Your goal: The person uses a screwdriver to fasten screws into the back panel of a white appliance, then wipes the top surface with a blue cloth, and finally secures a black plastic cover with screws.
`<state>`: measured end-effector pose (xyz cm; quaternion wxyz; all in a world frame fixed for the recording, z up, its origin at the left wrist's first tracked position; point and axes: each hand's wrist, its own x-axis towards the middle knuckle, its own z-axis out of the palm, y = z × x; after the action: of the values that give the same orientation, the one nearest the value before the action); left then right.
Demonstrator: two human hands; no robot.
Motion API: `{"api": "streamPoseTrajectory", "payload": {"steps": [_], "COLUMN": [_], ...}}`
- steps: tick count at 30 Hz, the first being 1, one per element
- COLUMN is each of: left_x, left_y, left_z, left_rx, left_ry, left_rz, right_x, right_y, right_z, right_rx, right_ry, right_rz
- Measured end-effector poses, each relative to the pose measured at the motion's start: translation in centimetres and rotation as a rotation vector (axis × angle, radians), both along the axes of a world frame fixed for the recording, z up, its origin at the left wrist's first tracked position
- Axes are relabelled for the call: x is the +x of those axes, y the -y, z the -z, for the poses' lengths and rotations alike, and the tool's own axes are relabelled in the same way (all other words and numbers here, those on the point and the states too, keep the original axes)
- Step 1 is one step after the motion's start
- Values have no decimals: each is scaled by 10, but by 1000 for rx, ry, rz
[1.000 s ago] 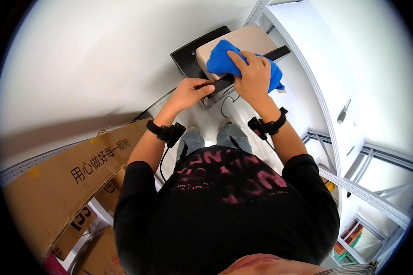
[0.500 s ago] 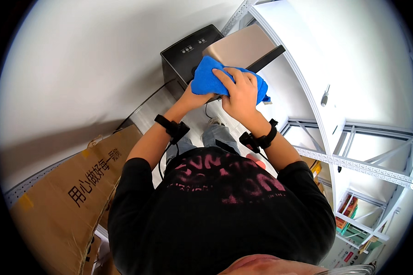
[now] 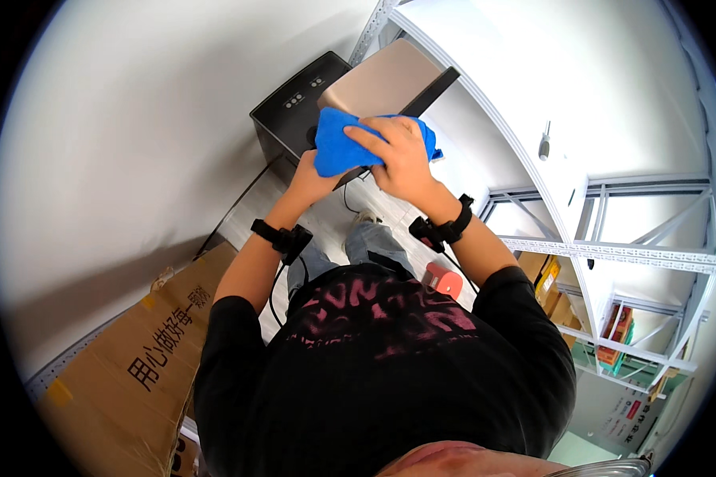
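A bright blue cloth (image 3: 336, 149) is bunched between my two hands, in front of a black box-shaped appliance (image 3: 282, 119). My right hand (image 3: 402, 163) presses on it from above, fingers bent over the folds and thumb beneath. From below, my left hand (image 3: 313, 178) grips the cloth's left part; most of its fingers are hidden under the fabric. Whether anything is wrapped inside the cloth cannot be seen. Just beyond the hands is a beige rounded box (image 3: 386, 79) with a black bar (image 3: 431, 91) along its near right side.
White metal shelving (image 3: 644, 254) rises on the right, with a screwdriver (image 3: 544, 147) lying on a white shelf. A large cardboard sheet (image 3: 123, 397) leans at the lower left by the white wall. A red cylindrical object (image 3: 445, 282) stands on the floor beside my legs.
The appliance, shelving and both hands have shifted left in the picture as the view turned. My hands still hold the cloth in much the same grip. More of the red cylindrical object shows.
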<state>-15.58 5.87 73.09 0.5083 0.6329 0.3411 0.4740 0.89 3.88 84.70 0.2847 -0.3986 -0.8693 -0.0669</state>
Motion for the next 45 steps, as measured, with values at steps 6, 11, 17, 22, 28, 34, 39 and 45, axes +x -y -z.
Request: {"api": "streamPoseTrajectory", "payload": {"steps": [6,11,17,22,28,34,39,45], "left_x": [2,7,10,23,111,187,196,201], "left_y": [2,-1,-3,1,-2,-31,-54,-61], "left_z": [-23,-25,-36,-67,-127,-129,-118,-100], "left_rx": [-123,-155,-253,-143,79,383,468,501], "left_ry": [-163,-169,-245,-443,-577,-814,-956,-1113], "left_rz": [22,45,53,-116,-633,-592,-537,-511], "right_x": [62,115,176,219,245,258,278,245], "right_y": [-51,-96,-146,-167,-182,-188,-202,-193], "right_z": [-3,2,14,19,25,33,45,-3], "right_rx": [11,30,96,-75,-114,-351,-515,-299], "right_ry": [-98,-141,-178,-370,-441,-673,-894,-516], "right_rz": [156,237,271,289,54,48,72,-179]}}
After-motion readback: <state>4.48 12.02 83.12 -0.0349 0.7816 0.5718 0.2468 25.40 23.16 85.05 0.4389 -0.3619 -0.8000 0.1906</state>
